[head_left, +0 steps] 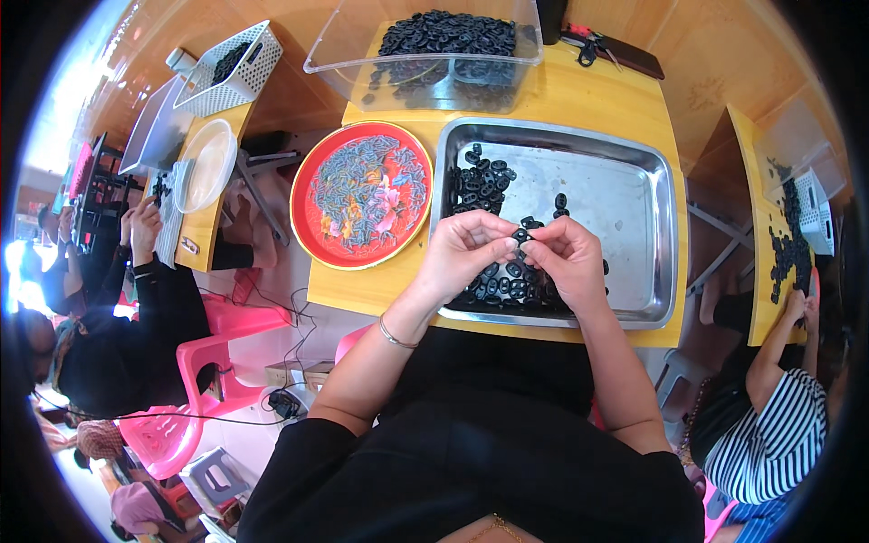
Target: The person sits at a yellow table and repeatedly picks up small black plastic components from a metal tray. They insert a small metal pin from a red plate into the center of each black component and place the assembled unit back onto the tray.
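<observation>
My left hand [469,252] and my right hand [568,261] meet above a shallow metal tray [625,312]. Both pinch a small black plastic piece [521,234] between thumb and fingertips. Its exact kind is too small to make out. Loose black oval pieces with holes [489,181] lie heaped along the tray's left side, and more lie beneath my hands, partly hidden by them. Left of the tray, a round red dish [303,195] with a flower print holds many thin grey pin-like parts [362,185].
A clear plastic bin [330,65] full of black pieces stands at the table's far edge. Scissors [590,45] lie beside a dark case [634,56]. Co-workers sit at yellow tables left and right. A pink chair [226,339] and cables are at the left.
</observation>
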The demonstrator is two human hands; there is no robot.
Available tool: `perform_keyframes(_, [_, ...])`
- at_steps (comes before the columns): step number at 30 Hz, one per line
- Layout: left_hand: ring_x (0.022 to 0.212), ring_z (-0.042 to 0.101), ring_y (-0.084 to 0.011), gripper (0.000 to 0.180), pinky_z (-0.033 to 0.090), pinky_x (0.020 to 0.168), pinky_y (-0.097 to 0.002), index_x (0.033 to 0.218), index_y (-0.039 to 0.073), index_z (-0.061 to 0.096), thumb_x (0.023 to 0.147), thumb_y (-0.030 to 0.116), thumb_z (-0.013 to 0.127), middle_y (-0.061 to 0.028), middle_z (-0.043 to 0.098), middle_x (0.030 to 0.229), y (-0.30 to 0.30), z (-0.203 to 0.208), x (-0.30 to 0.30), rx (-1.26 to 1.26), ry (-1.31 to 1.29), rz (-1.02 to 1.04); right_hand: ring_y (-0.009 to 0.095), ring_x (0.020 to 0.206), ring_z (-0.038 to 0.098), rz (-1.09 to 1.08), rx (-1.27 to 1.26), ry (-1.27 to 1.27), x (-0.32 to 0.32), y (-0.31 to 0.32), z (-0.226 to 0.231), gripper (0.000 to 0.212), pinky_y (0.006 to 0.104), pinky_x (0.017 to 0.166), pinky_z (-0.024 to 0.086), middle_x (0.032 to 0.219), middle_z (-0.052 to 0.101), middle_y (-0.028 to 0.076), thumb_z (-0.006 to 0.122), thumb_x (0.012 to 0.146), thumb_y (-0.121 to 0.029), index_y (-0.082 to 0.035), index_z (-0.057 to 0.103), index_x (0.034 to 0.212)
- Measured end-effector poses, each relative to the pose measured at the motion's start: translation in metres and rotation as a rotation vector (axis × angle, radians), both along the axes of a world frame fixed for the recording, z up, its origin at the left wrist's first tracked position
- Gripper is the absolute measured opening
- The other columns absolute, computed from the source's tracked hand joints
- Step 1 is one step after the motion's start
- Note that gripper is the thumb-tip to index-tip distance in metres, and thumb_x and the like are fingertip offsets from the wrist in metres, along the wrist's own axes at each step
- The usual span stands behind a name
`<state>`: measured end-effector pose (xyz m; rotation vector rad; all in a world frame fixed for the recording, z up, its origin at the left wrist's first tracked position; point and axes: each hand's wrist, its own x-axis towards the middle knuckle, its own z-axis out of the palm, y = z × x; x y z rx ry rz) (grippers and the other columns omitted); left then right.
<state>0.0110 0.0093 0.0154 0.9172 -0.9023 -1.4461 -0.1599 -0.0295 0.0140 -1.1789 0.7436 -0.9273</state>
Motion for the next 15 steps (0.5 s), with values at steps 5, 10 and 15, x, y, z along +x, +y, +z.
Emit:
perform_keyframes(5, [0.071,0.060,-0.0078,0.014,0.050,0.065,-0.0207,0.092,0.000,0.060,0.079,-0.003,0.063,-0.0048,0.064,0.081,0.0020,-0.0019,-0.0027,-0.053,-0.049,0.046,0.007,0.068,0.060,-0.034,-0.028,0.066,0.0022,0.0013,0.0017,0.010,0.0199,0.061,0.050,0.079,0.063,0.005,0.064,0.078,0.003,0.000,0.058,0.085])
perform_keyframes(10, [0.071,0.060,-0.0083,0.013,0.050,0.065,-0.0208,0.092,0.001,0.060,0.079,-0.003,0.062,-0.0047,0.064,0.081,0.0022,-0.0023,-0.0002,-0.057,-0.037,0.016,0.007,0.068,0.060,-0.008,-0.020,0.035,0.0010,0.0007,0.0032,0.009,0.0202,0.061,0.050,0.079,0.063,0.005,0.064,0.078,0.003,0.000,0.058,0.083])
perform_keyframes(15, [0.072,0.060,-0.0085,0.013,0.050,0.066,-0.0209,0.092,0.001,0.060,0.080,-0.003,0.062,-0.0047,0.063,0.081,0.0027,-0.0004,0.0027,-0.008,-0.016,-0.035,0.007,0.068,0.060,0.024,0.013,0.025,0.0003,0.0009,0.0000,0.011,0.0202,0.061,0.050,0.079,0.063,0.005,0.064,0.077,0.003,-0.001,0.057,0.085])
